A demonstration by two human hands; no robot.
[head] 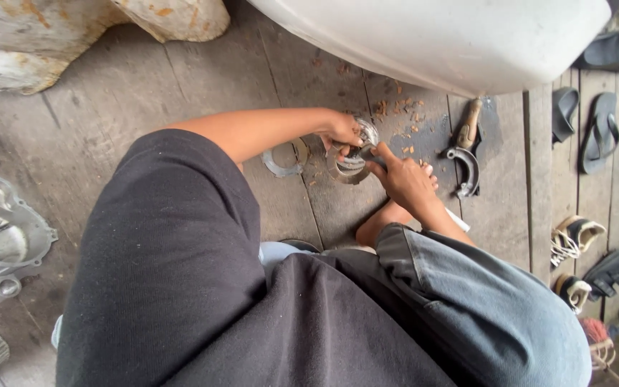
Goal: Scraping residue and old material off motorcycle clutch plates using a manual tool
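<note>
**Two hands on one curved metal part, on a wooden floor**

The person sits on the wooden floor and looks down over a black shirt and grey trousers. Both hands meet near the middle of the picture, a little toward 1 o'clock.

The left hand is closed around the top of a curved metal part, which looks like a brake shoe. The right hand comes from 5 o'clock; its fingers are closed on the same part from the lower right side, and I cannot tell if it also holds a small tool. The part is between the two hands, just above the floor.

Counted things around:
- One flat metal ring piece lies on the floor at 9 o'clock of the hands, just beside them.
- One second curved metal shoe lies at 3 o'clock, near the right hand.
- One tool with a wooden handle lies touching the top of that shoe.
- One grey engine cover is at the left edge, well apart.
- One big white body panel fills the top, at 12 o'clock.
- Many small brown chips are spread at 1 o'clock.
- About nine sandals and shoes stand along the right edge, some only partly seen
</note>
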